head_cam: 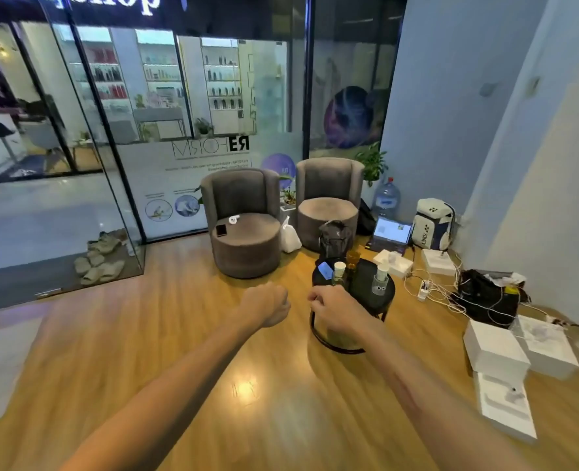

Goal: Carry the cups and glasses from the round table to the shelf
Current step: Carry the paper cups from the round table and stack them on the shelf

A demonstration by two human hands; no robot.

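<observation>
Cups and glasses sit on the small round black bench: white paper cup, amber glass, clear glass with a cup inside. Left hand and right hand are both clenched, holding nothing, just short of the bench. Wood floor, two grey armchairs behind, glass shopfront wall, white boxes and cables at right.

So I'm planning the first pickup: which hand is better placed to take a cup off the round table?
Probably the right hand: it hovers in front of the round table, close to the cups. The left hand is over bare floor, farther away. Both are empty.
</observation>
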